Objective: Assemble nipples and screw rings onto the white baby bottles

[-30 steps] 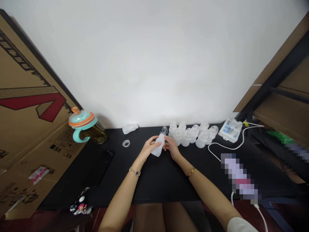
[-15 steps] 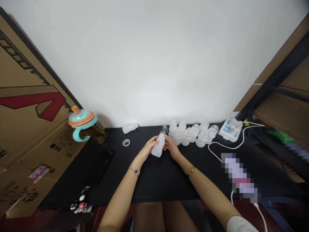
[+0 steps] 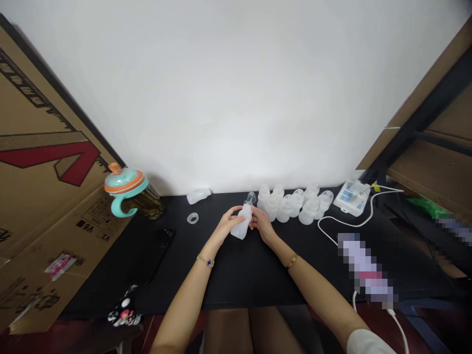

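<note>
A small translucent white plastic bottle is held tilted just above the black table, its neck pointing away from me. My left hand wraps its lower body. My right hand pinches it near the neck. A clear cap stands just behind the bottle. To the right, several capped white bottles are grouped near the wall. One more bottle lies on its side at the back left, with a clear ring in front of it.
A teal and orange sippy cup stands at the left beside a leaning cardboard box. A black phone lies on the table. A white device with a cable sits at the back right, by a dark shelf frame.
The bottle has shifted only slightly between my hands, tilting a little; both hands stay where they were.
</note>
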### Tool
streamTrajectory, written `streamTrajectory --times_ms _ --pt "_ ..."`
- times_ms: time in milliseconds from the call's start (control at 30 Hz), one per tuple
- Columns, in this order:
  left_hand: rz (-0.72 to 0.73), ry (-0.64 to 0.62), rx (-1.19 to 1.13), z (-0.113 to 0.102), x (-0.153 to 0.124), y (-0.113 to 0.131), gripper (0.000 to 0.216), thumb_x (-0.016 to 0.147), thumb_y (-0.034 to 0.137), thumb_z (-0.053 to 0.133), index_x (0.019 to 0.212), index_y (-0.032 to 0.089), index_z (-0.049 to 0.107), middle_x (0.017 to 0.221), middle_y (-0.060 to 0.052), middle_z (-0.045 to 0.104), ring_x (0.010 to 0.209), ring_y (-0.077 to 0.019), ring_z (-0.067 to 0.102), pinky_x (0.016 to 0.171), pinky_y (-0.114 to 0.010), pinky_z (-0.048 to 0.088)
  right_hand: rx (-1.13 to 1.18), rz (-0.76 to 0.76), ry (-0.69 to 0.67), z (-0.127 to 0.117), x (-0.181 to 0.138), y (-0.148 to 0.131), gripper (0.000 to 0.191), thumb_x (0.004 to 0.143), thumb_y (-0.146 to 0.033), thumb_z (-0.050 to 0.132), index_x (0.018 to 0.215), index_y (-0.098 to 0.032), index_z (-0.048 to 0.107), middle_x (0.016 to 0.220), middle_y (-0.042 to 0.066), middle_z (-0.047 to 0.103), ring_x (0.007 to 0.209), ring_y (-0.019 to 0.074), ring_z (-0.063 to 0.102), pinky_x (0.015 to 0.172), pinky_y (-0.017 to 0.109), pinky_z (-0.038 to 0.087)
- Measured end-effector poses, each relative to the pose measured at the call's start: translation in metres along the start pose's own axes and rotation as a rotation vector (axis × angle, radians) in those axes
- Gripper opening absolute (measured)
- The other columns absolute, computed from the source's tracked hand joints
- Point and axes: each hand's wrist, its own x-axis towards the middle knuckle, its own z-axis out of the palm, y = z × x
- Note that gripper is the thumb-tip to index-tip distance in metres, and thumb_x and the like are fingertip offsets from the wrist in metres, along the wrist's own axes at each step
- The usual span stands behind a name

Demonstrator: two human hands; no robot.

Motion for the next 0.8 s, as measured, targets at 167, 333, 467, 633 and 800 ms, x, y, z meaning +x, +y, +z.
streamTrajectory --times_ms 167,333,467,633,800 --pt "0.004 0.010 0.018 0.0016 0.0006 -0.0011 0.078 0.065 0.050 0.088 0.129 0.015 0.061 0.087 -0.009 0.077 0.074 -0.0232 0.072 0.066 -0.029 0.051 -0.010 -0.002 0.006 0.0008 -0.0006 -0.0011 0.046 0.078 -0.062 0.072 0.089 -0.017 0.067 0.064 -0.001 0.061 0.046 0.0098 0.054 0.040 0.020 0.042" --pt "0.075 0.036 0.166 0.0042 -0.0012 -0.0020 0.070 0.069 0.052 0.085 0.124 0.014 0.062 0.078 -0.006 0.075 0.067 -0.0205 0.068 0.061 -0.027 0.048 -0.021 0.005 0.024 0.0000 0.0014 0.0014 0.047 0.077 -0.062 0.073 0.088 -0.017 0.067 0.063 -0.002 0.061 0.046 0.0103 0.054 0.039 0.020 0.043" --pt "0.202 0.093 0.355 0.0085 -0.0057 -0.0013 0.060 0.073 0.050 0.081 0.120 0.016 0.065 0.075 -0.003 0.073 0.065 -0.0182 0.065 0.060 -0.026 0.045 -0.029 0.005 0.024 -0.0003 0.0017 0.0020 0.045 0.078 -0.059 0.073 0.092 -0.017 0.068 0.063 -0.002 0.060 0.046 0.0105 0.054 0.039 0.021 0.043" --pt "0.178 0.077 0.319 0.0096 -0.0074 -0.0006 0.060 0.074 0.049 0.081 0.122 0.016 0.064 0.077 -0.004 0.074 0.067 -0.0200 0.067 0.062 -0.027 0.047 -0.033 -0.001 0.013 0.0003 -0.0007 0.0005 0.043 0.080 -0.059 0.072 0.093 -0.018 0.069 0.063 -0.002 0.060 0.047 0.0109 0.054 0.041 0.021 0.044" --pt "0.078 -0.067 0.092 0.0049 -0.0045 0.0023 0.061 0.077 0.052 0.078 0.123 0.014 0.065 0.090 -0.009 0.077 0.079 -0.0241 0.072 0.070 -0.030 0.052 -0.007 -0.003 0.005 0.0010 -0.0011 0.0002 0.047 0.079 -0.063 0.072 0.091 -0.018 0.067 0.070 -0.001 0.063 0.048 0.0107 0.055 0.040 0.022 0.044"
